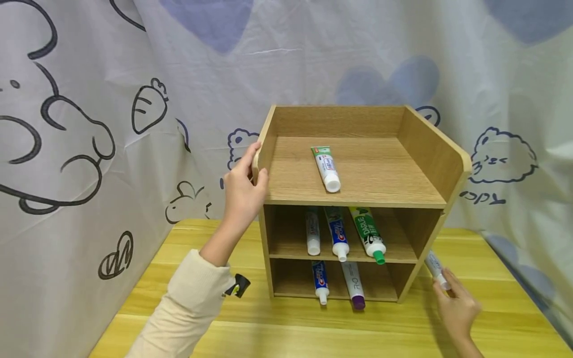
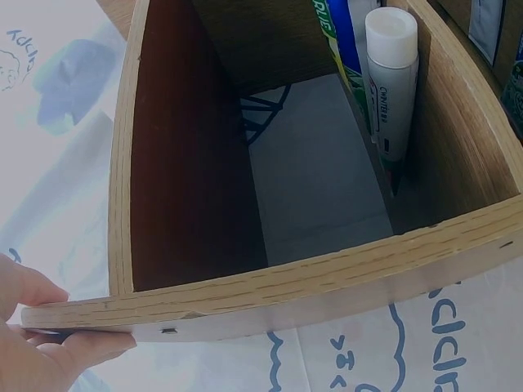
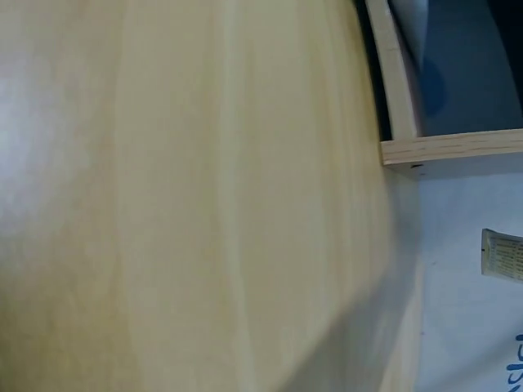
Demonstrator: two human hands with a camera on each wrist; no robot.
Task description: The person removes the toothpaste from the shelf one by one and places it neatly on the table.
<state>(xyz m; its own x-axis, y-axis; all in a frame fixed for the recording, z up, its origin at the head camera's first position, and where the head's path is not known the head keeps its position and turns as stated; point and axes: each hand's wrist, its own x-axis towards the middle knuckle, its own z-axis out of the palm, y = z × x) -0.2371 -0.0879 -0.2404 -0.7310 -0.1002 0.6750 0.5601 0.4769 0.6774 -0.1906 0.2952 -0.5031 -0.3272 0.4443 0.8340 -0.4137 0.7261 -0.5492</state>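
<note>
Toothpaste tube [image 1: 435, 267], pale with a whitish cap, lies in the grasp of the right hand [image 1: 458, 303], just outside the right wall of the wooden shelf [image 1: 340, 205]. Its long axis runs slantwise: the far end points away from the person and leans toward the shelf's right wall, while the cap end points back to the fingers. Thumb and fingers pinch it near that cap end. Whether the tube touches the shelf or the table [image 1: 304, 328] below cannot be told.

The left hand [image 1: 243, 186] grips the front edge of the shelf's left wall, near the top, with the thumb on one side of the board and the fingers on the other. A cream sleeve [image 1: 192, 298] covers that forearm, in front of the shelf and to its left.

On the shelf's top deck lies a green-and-white tube [image 1: 327, 169], cap toward the front. The shelf's middle compartment holds, from left to right, a small white tube [image 1: 313, 231], a blue tube [image 1: 336, 233] and a green tube [image 1: 368, 232]. In the shelf's bottom compartment are a smaller blue tube [image 1: 320, 278] and a purple-capped tube [image 1: 353, 282]. All of these also have their caps facing the shelf's front. Behind the shelf hangs a pale printed curtain [image 1: 286, 59].
</note>
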